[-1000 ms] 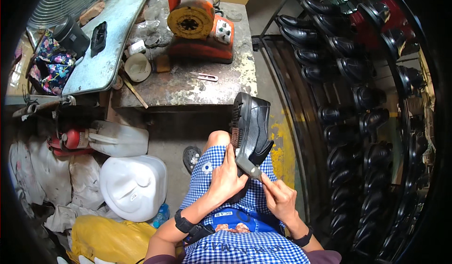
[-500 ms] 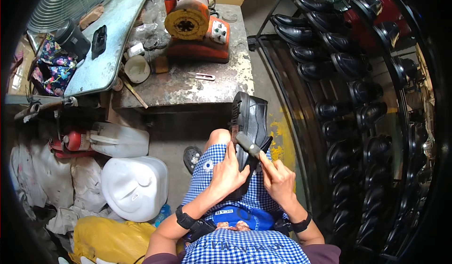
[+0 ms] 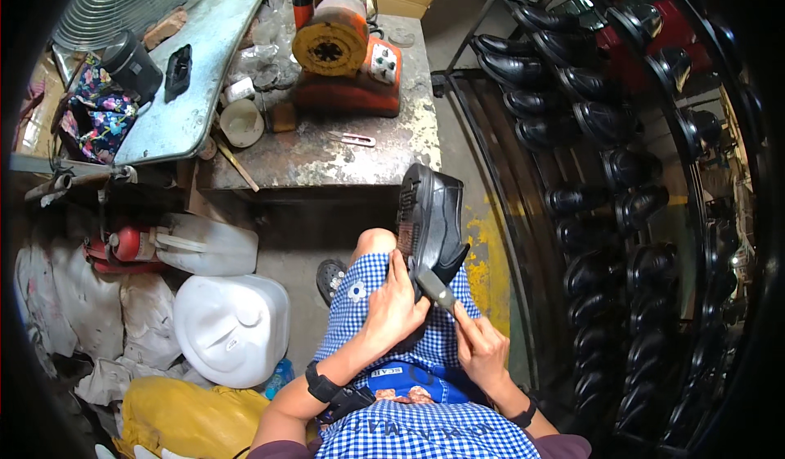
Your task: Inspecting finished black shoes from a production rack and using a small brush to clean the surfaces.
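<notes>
A black leather shoe (image 3: 444, 213) rests tilted on its side across my lap, toe pointing away and treaded sole facing left. My left hand (image 3: 392, 302) grips it near the heel end, fingers along the sole and thumb at the near side. In my right hand (image 3: 484, 346) is a short grey-green tool (image 3: 434, 285) with a broad, rounded end, held between thumb and fingers. Its broad end lies over the shoe's heel area, and I cannot make out its exact kind. A blue checked apron (image 3: 425, 430) covers my lap under the shoe.
Ahead stands a worn workbench (image 3: 327, 164) with an orange grinding machine (image 3: 347, 83), a small cutter (image 3: 353, 139) and a round cup (image 3: 242, 123). A rack of black shoes (image 3: 605, 119) lines the right. White jerrycans (image 3: 233, 328) and a yellow sack (image 3: 184, 418) sit at left.
My right hand and the tool have shifted down and slightly left, toward me, with the tool's broad end now lower along the shoe. The left hand keeps its hold.
</notes>
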Available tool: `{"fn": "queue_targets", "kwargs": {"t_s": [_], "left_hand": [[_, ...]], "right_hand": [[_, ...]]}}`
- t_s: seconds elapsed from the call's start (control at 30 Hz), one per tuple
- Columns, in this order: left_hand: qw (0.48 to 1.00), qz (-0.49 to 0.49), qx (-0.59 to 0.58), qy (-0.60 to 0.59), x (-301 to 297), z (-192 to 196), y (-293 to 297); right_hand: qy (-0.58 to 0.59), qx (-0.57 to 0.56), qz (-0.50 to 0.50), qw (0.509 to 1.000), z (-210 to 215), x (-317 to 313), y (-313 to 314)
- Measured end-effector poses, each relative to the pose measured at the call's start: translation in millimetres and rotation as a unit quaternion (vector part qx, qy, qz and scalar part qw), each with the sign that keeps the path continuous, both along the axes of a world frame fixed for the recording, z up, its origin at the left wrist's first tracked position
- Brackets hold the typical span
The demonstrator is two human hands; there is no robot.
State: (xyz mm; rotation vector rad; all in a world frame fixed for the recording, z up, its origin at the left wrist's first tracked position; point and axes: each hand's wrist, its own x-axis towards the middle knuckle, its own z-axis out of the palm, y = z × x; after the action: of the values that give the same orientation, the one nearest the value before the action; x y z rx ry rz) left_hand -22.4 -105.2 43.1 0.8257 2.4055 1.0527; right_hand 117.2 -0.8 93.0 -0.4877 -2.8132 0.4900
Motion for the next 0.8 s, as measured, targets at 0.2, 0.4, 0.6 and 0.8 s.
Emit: {"fn": "queue_targets", "kwargs": {"t_s": [0.2, 0.4, 0.6, 0.8], "left_hand": [[1.000, -0.009, -0.001, 0.018, -5, 0, 2], [1.000, -0.005, -0.007, 0.013, -3, 2, 3], [1.000, -0.016, -0.022, 0.008, -5, 2, -1], [1.000, -0.004, 0.004, 0.009, 0, 4, 0]], "right_hand": [[0.002, 0.019, 0.003, 1.000, 3, -24, 12], [0.021, 0.029, -0.002, 0.999, -13, -37, 20], [0.029, -0.013, 0.028, 0.999, -10, -19, 12], [0.062, -0.023, -0.001, 0.998, -15, -38, 15]]}}
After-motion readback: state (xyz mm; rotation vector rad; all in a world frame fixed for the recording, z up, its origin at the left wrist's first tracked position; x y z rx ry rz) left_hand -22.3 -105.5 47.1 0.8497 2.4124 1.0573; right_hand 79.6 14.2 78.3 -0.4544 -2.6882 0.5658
